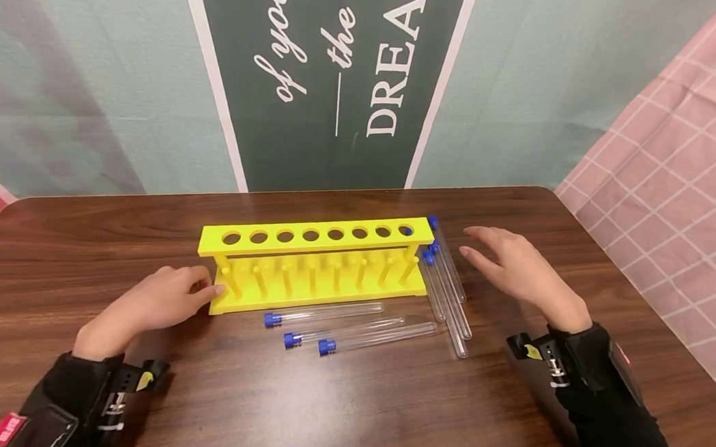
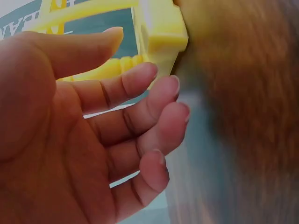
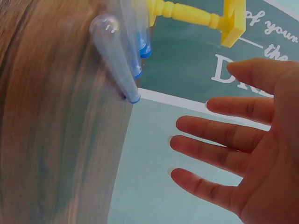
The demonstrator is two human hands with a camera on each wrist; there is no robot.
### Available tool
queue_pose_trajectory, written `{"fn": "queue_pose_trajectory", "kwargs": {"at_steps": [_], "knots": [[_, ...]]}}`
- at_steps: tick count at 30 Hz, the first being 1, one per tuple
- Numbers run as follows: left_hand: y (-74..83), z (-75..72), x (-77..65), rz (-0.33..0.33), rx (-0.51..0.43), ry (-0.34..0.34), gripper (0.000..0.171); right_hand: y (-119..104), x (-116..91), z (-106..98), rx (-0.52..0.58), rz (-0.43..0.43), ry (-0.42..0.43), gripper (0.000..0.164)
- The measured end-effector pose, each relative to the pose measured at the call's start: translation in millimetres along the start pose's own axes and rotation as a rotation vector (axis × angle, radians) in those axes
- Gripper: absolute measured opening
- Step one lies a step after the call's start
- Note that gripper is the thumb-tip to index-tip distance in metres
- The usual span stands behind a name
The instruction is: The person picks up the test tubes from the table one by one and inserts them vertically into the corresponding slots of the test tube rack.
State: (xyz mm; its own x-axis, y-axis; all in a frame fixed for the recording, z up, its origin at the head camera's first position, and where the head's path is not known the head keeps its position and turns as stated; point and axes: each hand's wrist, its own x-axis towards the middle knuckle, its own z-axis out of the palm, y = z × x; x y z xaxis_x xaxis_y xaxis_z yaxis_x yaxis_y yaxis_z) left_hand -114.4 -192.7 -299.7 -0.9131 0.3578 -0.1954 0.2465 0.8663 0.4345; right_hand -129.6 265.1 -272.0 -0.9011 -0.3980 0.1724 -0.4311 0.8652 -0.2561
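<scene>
A yellow test tube rack point(image 1: 316, 236) stands upright, with a row of holes along its top bar and pegs on its base. My left hand point(image 1: 168, 296) is at the rack's left end, its thumb tip at the base; whether it touches cannot be told. In the left wrist view that hand's fingers point(image 2: 135, 116) are loosely bent, with nothing between them and the thumb. My right hand point(image 1: 521, 268) hovers with fingers spread, right of several blue-capped clear test tubes point(image 1: 452, 306) lying beside the rack. Three more capped test tubes point(image 1: 377, 338) lie in front of it.
The brown wooden table point(image 1: 253, 414) carries everything. Behind its far edge hangs a green and teal cloth point(image 1: 304, 145) with white lettering. A pink checked cloth point(image 1: 688, 183) hangs along the right side.
</scene>
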Motion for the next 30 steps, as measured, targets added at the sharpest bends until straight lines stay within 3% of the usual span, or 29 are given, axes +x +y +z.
{"fn": "queue_pose_trajectory", "kwargs": {"at_steps": [7, 16, 30], "knots": [[0.1, 5.0, 2.4, -0.012, -0.020, -0.010, 0.027, -7.6, 0.5, 0.2, 0.008, -0.039, 0.017, 0.033], [3.7, 8.1, 4.5, 0.068, -0.059, 0.032, 0.017, -12.3, 1.0, 2.2, 0.019, -0.047, 0.001, 0.030], [2.5, 10.8, 6.5, 0.057, -0.103, 0.028, 0.017, -22.8, -1.4, -0.1, 0.033, -0.070, -0.053, 0.029]]}}
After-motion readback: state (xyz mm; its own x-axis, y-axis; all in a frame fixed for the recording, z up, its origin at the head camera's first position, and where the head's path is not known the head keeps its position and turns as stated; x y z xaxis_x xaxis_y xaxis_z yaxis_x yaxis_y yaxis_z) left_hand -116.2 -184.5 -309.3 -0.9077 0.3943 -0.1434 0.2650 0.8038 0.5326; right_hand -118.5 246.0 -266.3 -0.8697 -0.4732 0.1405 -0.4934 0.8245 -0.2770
